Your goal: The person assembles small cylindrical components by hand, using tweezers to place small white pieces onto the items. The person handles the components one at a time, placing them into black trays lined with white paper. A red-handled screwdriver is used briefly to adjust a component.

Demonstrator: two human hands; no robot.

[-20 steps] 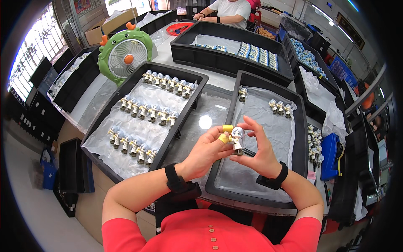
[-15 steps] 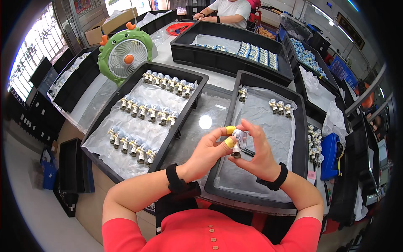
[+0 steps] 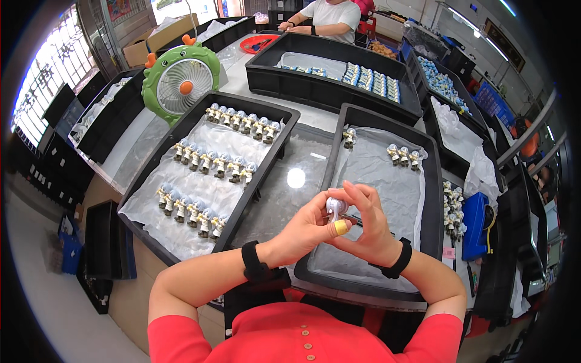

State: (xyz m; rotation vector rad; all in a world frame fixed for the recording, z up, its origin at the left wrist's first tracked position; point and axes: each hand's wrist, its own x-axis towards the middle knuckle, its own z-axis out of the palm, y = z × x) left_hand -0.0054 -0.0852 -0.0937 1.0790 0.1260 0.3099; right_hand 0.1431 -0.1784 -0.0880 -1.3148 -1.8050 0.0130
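Note:
Over the right black tray point(image 3: 433, 206), both hands meet around a small figurine point(image 3: 336, 207) whose pale lilac-grey head points up. My left hand point(image 3: 296, 233) pinches it between thumb and fingers, with a yellow finger cover on the thumb. My right hand point(image 3: 370, 233) curls round the other side and grips a thin dark stick-like tool point(image 3: 353, 219); its tip by the figurine is hidden. Inside this paper-lined tray stand one figurine point(image 3: 349, 138) at the far left and a group of three point(image 3: 403, 157) at the far right.
The left black tray point(image 3: 289, 121) holds rows of similar figurines point(image 3: 206, 159). A green fan point(image 3: 181, 85) stands behind it. Another tray point(image 3: 339, 91) lies across the back, near a co-worker point(image 3: 333, 18). More figurines point(image 3: 452, 209) and a blue container point(image 3: 477, 224) are at right.
The figurine has turned in my fingers, from its side showing to mostly its head showing. Both hands have dropped slightly nearer to me, and the right fingers have closed in over it.

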